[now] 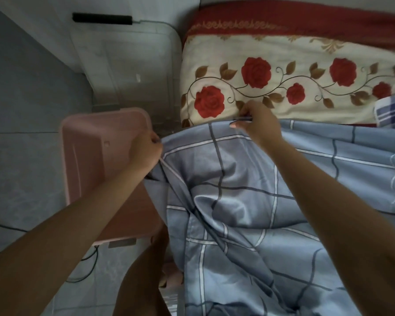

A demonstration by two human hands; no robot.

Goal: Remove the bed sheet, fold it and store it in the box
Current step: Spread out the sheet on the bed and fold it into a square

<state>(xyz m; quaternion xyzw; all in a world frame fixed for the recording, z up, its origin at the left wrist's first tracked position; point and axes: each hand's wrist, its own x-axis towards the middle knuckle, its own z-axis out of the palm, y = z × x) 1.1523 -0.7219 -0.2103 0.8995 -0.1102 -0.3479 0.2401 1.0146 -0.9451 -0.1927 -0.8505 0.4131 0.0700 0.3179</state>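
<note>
A blue checked bed sheet (249,201) lies bunched over the near part of the bed and hangs off its left side. My left hand (146,149) grips the sheet's edge at the bed's left side, just above the pink box. My right hand (255,122) pinches the sheet's far edge where it meets the rose-patterned cover (294,83). The pink plastic box (89,156) stands on the floor left of the bed, partly hidden by my left arm.
A clear plastic bin (128,65) sits on the floor beyond the pink box, beside the bed. A dark-blue plaid cloth (392,110) shows at the right edge. A black cable (87,265) runs over the grey tiled floor. My leg (141,281) stands beside the bed.
</note>
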